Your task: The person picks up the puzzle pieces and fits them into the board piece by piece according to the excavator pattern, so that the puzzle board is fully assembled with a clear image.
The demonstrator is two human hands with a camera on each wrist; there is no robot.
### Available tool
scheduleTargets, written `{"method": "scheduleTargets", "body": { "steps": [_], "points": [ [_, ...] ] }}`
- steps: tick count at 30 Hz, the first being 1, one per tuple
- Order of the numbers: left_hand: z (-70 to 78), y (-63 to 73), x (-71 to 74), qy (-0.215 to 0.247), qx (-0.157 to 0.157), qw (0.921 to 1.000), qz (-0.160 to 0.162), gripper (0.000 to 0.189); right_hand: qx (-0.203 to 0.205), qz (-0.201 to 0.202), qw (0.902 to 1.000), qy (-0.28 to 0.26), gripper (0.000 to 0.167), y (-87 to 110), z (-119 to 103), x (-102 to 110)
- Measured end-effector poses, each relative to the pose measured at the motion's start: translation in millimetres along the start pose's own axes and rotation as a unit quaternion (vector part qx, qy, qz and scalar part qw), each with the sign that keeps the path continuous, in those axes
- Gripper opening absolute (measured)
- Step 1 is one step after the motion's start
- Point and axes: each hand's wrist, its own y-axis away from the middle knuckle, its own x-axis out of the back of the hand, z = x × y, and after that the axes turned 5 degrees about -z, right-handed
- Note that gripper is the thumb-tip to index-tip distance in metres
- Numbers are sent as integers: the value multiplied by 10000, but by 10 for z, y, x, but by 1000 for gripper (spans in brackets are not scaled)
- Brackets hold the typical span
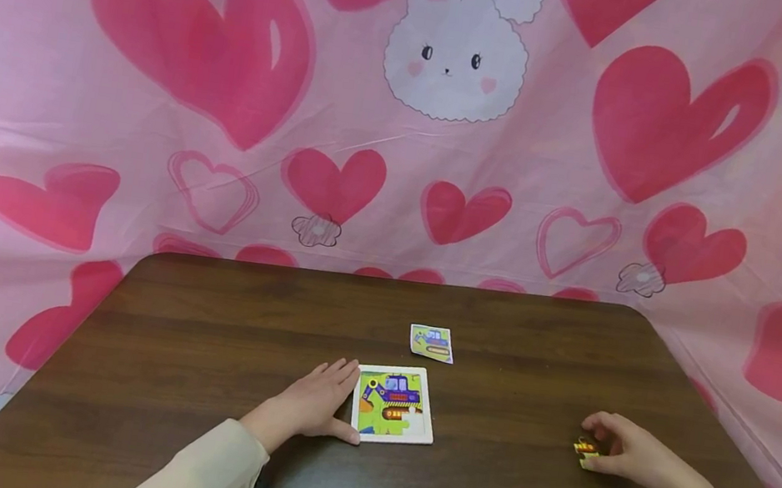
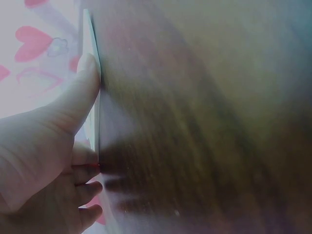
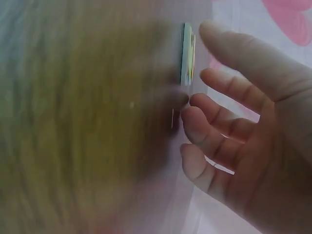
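Observation:
A square white-framed jigsaw puzzle (image 1: 394, 405) with a purple digger picture lies on the table, with a bare white gap at its lower right. My left hand (image 1: 314, 401) rests against the puzzle's left side, fingers stretched along the edge and thumb at the near left corner. Out to the right, my right hand (image 1: 640, 457) bends loosely round a small yellow and orange puzzle piece (image 1: 585, 449). In the right wrist view, the piece (image 3: 188, 54) lies flat on the table, with thumb and fingers appearing apart from it.
Behind the puzzle lies a small picture card (image 1: 433, 343) showing the same digger. Both rest on a dark brown wooden table (image 1: 235, 322). A pink cloth (image 1: 407, 137) with hearts and rabbits hangs beyond the table and along its sides.

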Motion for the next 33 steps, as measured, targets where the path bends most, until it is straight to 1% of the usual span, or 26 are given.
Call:
{"method": "scheduleTargets", "body": {
  "steps": [6, 8, 10, 20, 25, 29, 33],
  "points": [
    [5, 0, 8, -36, 21, 10000, 8, 96, 378, -174, 9991, 72, 34, 51, 84, 14],
    [4, -1, 11, -53, 14, 10000, 1, 96, 375, -258, 9990, 30, 33, 60, 92, 24],
    [-3, -8, 14, -58, 12, 10000, -4, 96, 441, -257, 9987, 93, 33, 58, 96, 29],
    [-8, -9, 13, -12, 18, 10000, 2, 96, 362, -351, 9986, 148, 28, 47, 89, 62],
    [-4, -8, 10, 4, 24, 10000, -18, 96, 430, -208, 9983, 334, 28, 44, 86, 62],
    [3, -13, 11, -12, 40, 10000, -47, 96, 351, -150, 9991, 165, 25, 7, 40, 64],
    [2, -16, 5, -43, 30, 10000, -39, 96, 293, -58, 9996, 13, 23, -74, -53, 67]
  ]
}}
